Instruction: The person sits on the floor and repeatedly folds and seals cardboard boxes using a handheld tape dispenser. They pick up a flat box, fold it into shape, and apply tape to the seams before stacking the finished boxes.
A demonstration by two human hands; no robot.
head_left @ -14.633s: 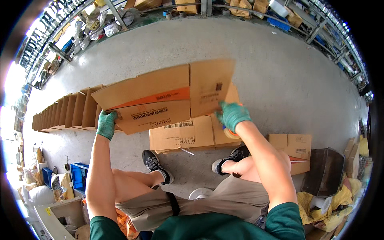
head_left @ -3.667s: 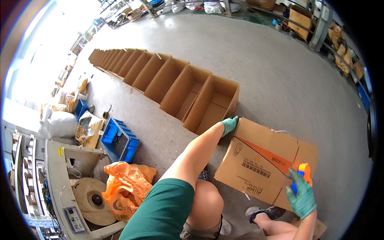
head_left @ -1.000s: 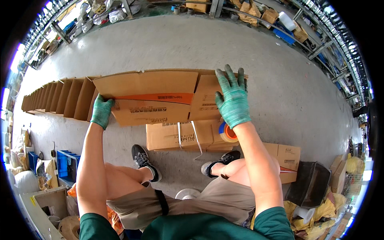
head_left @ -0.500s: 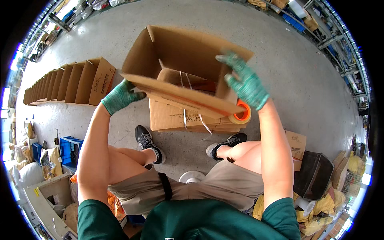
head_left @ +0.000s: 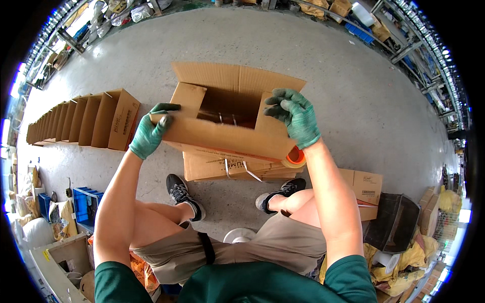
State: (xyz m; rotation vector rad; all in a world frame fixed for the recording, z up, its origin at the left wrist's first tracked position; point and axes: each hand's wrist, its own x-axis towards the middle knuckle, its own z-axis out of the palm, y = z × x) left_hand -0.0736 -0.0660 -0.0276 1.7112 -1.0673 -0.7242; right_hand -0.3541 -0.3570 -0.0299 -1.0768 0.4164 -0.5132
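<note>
In front of me an opened cardboard box (head_left: pixel 227 139) rests on a stack of flattened cartons (head_left: pixel 204 169) bound with white strap. Its two side flaps are folded inward, while the far flap (head_left: pixel 237 76) stands up and out. My left hand (head_left: pixel 152 132), in a green glove, grips the box's near left corner, fingers over the edge. My gloved right hand (head_left: pixel 298 117) hovers at the right side flap (head_left: pixel 268 118), fingers bent and apart, holding nothing. An orange-cored tape roll (head_left: pixel 295 157) sits on the stack beside the box's near right corner, partly hidden.
A row of open boxes (head_left: pixel 81 121) stands on the floor to the left. Blue crates (head_left: pixel 87 204) lie nearer on that side. Another carton (head_left: pixel 365 189) and a dark bin (head_left: pixel 393 222) stand at my right. Metal racks (head_left: pixel 409 50) line the far right.
The box's side flaps have gone from upright to folded inward, and the far flap has tipped outward. My right hand has moved slightly left and lower; my left hand now grips the near corner.
</note>
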